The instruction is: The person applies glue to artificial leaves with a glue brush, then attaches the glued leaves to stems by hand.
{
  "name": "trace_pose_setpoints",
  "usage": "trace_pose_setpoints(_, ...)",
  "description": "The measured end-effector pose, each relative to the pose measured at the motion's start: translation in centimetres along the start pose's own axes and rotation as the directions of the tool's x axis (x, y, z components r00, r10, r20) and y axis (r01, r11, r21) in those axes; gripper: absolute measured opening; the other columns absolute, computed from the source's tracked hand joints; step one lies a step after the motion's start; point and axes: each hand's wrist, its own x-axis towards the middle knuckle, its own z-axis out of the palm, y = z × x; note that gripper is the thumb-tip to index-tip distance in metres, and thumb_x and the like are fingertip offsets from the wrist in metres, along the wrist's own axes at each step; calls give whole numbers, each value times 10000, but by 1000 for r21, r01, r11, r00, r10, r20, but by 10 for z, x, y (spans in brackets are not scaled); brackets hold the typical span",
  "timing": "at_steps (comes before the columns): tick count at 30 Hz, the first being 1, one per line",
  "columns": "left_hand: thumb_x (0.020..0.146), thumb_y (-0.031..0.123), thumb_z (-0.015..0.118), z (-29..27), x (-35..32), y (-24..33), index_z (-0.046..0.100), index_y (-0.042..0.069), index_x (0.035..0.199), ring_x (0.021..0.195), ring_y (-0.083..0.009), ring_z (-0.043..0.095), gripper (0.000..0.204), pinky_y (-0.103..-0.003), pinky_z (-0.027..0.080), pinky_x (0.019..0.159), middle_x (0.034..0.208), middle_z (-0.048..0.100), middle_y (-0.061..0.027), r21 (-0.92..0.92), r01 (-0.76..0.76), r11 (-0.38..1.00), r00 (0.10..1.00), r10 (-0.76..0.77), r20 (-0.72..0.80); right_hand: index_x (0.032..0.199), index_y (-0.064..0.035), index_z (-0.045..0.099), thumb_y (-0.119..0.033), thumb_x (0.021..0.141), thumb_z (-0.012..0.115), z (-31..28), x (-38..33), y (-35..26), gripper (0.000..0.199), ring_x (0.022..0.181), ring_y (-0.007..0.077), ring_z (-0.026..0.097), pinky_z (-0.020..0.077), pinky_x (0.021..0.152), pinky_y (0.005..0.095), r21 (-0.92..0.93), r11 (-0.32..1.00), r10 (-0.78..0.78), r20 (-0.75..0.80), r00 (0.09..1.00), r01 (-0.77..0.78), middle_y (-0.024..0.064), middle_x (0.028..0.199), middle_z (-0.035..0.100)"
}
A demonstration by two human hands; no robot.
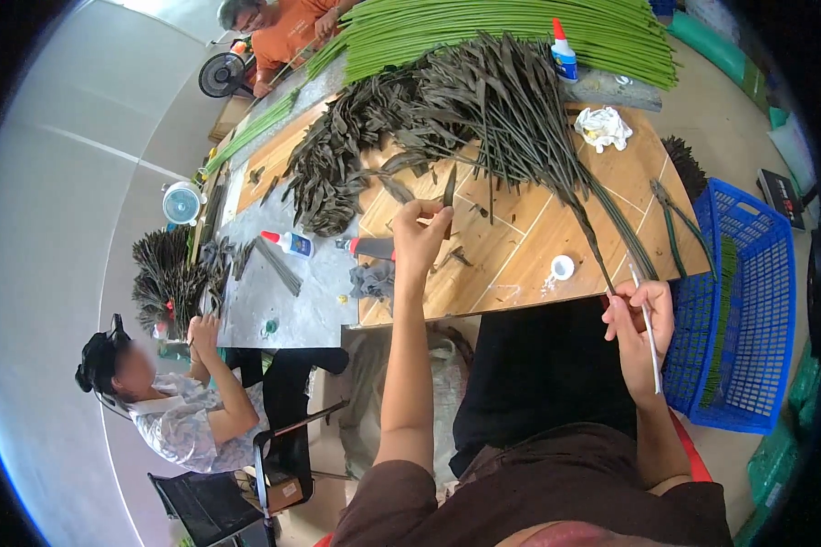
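My left hand (418, 239) pinches a single dark leaf (450, 188) upright between thumb and fingertips, above the wooden tabletop (511, 260). Closed fingers of my right hand (643, 319) hold a thin white stick (646, 330) that slants past the palm. The same fingers grip the lower end of a dark leafy stem (589, 239), which stretches up toward the pile. That large pile of dark artificial-looking leaves and stems (511, 100) covers the far part of the table. Near my right hand stands a small white cup (562, 267) with white smears beside it.
Pliers (670, 223) lie by the right edge, near a crumpled white cloth (603, 128). A blue basket (748, 337) stands at right. Glue bottles (564, 56) and green stalks (511, 32) are on the table. One person (178, 401) works at left, another (287, 41) at the far end.
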Motion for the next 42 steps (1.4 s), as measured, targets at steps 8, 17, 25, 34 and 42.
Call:
trace_pose_setpoints(8, 833, 51, 545, -17, -22, -17, 590, -54, 864, 722, -198, 625, 119, -275, 501, 650, 809, 632, -138, -752, 229, 618, 973, -149, 174, 889, -50, 371, 75, 824, 504, 12, -5, -7, 194, 612, 69, 505, 414, 465, 159, -17, 1000, 13, 16, 1000, -13, 94, 863, 509)
trace_pose_setpoints(17, 807, -3, 577, -24, -70, -15, 617, -45, 923, 740, -148, 617, 130, -260, 533, 596, 857, 642, -105, -781, 149, 607, 977, -211, 22, 899, -45, 368, 81, 828, 495, 41, -15, -2, 192, 593, 62, 498, 403, 461, 156, -27, 999, -41, 123, 992, 45, 106, 852, 514)
trace_pose_setpoints(25, 794, -7, 599, -19, -120, -30, 619, -54, 943, 665, -130, 598, 157, -255, 530, 537, 814, 638, -97, -810, 197, 553, 958, -285, 38, 884, -39, 362, 73, 837, 492, 67, -28, 14, 178, 621, 94, 526, 434, 481, 180, -66, 997, -30, 242, 970, 47, 136, 873, 528)
trace_pose_setpoints(34, 657, -104, 685, 10, -149, -43, 583, -34, 909, 652, -108, 582, 281, -202, 468, 616, 719, 608, -52, -860, 161, 484, 948, -317, -1, 903, -38, 359, 90, 830, 491, 68, -40, 28, 198, 632, 104, 545, 456, 508, 186, -78, 996, 55, 287, 956, -34, 162, 901, 546)
trace_pose_setpoints(42, 711, -13, 683, 52, -164, -22, 579, 3, 925, 618, -92, 591, 238, -186, 435, 510, 749, 642, -47, -864, 322, 388, 902, -402, 155, 915, -33, 391, 74, 804, 553, 46, -50, 41, 224, 635, 74, 529, 424, 507, 170, -57, 997, 61, 267, 962, -47, 99, 854, 558)
